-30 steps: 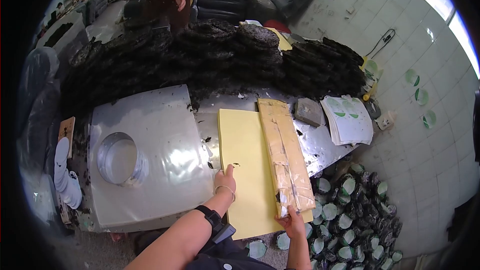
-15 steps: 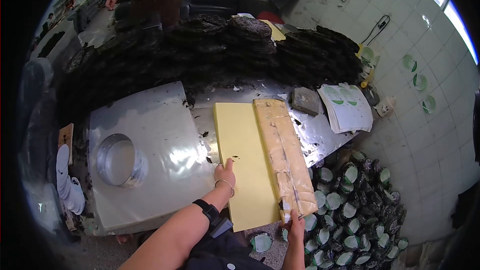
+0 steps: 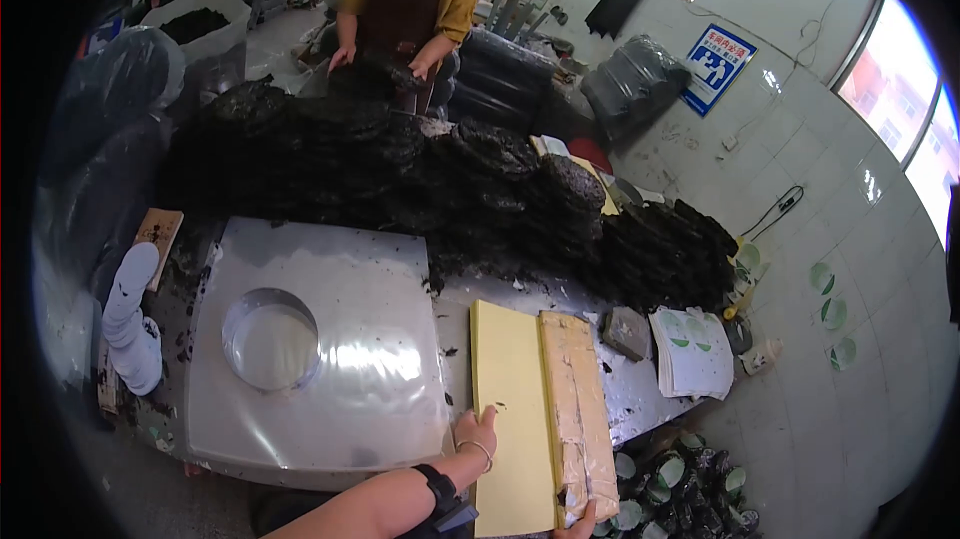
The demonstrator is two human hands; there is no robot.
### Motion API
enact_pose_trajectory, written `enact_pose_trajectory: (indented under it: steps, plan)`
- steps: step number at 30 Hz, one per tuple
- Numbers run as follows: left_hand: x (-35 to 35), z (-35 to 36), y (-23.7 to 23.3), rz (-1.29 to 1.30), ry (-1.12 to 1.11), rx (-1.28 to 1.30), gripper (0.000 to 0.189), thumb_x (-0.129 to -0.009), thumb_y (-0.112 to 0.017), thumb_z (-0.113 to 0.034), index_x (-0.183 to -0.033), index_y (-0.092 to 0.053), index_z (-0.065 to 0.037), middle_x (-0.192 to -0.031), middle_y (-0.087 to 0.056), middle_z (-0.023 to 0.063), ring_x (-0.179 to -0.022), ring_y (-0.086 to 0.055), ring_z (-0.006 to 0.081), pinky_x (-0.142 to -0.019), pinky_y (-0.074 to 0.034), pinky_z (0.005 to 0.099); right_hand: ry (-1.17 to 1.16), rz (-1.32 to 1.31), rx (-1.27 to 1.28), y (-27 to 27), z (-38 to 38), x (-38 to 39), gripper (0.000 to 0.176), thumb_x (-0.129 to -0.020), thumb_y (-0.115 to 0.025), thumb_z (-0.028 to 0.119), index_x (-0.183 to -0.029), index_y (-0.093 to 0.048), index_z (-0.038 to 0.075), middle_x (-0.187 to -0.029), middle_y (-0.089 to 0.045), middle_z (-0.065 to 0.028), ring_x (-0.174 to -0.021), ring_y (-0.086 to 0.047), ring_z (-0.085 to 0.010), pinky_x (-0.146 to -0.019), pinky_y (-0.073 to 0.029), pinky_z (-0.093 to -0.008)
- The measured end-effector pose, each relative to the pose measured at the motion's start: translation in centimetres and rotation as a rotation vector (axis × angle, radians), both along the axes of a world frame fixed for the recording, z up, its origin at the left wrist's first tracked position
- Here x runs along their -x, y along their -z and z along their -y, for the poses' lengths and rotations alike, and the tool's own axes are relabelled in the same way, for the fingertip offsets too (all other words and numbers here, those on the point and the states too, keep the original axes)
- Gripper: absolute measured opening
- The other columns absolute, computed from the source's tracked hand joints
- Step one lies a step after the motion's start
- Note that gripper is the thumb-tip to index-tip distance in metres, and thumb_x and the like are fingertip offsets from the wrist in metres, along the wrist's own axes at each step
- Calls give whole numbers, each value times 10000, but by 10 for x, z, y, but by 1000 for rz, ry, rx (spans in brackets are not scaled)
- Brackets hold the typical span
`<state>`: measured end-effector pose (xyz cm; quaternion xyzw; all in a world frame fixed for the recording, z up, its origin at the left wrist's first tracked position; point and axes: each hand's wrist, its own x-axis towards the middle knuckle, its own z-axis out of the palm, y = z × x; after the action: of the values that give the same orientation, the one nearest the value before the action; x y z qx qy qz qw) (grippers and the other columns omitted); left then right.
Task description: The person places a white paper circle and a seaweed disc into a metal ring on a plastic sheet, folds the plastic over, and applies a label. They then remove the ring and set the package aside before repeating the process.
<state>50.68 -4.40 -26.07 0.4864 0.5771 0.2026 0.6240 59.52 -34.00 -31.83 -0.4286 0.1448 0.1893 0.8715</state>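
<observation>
A stack of yellow paper sheets [image 3: 512, 389] lies lengthwise on the metal table, with a tan tape-wrapped slab [image 3: 578, 399] along its right side. My left hand [image 3: 474, 431] is closed around the paper's left edge, thumb on top and the other fingers mostly hidden. At the near end of the slab, my right hand [image 3: 578, 521] grips its edge. Only part of that hand shows at the bottom of the view. To the left, a metal ring [image 3: 271, 339] stands on a clear plastic sheet stack [image 3: 350, 409].
A long pile of dark flat cakes [image 3: 380, 164] spans the table's back. Behind it a co-worker [image 3: 400, 9] handles a dark piece. A grey block [image 3: 626, 333], printed papers [image 3: 692, 354] and white discs [image 3: 130, 314] flank the work area. Wrapped dark bundles [image 3: 680, 489] lie at lower right.
My view has tipped upward, so the table sits lower and more of the co-worker and window shows. Both hands keep their hold on the paper and the slab.
</observation>
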Motion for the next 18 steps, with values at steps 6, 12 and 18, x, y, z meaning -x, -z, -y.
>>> enact_pose_trajectory:
  steps: [6, 12, 18]
  plan:
    - [-2, -7, 37, 30, 21, 108, 541, -947, -633, -473, -1123, -671, 38, -1089, -722, 258, -1036, -704, 399, -926, -529, 458, 99, 229, 760, 35, -8, -54, 632, -1021, -613, 426, -1417, -508, -56, -1289, -664, -159, -1129, -655, -297, -937, -547, -410]
    - [28, -10, 44, 70, 492, 344, 627, -948, -654, -339, -1487, -409, -132, -1360, -612, 132, -1045, -710, 295, -785, -612, 513, -43, -78, 369, -8, -43, -17, 552, -1072, -568, 329, -1464, -485, -49, -1350, -627, -213, -1138, -644, -371, -947, -545, -489]
    - [42, -6, 30, 49, 439, 334, 480, -952, -642, -343, -1304, -511, -44, -1048, -688, 142, -704, -715, 247, -513, -597, 418, 50, 590, 1318, 16, -5, -20, 768, -958, -697, 208, -1565, -306, -54, -1534, -452, -234, -1430, -407, -344, -1202, -300, -450]
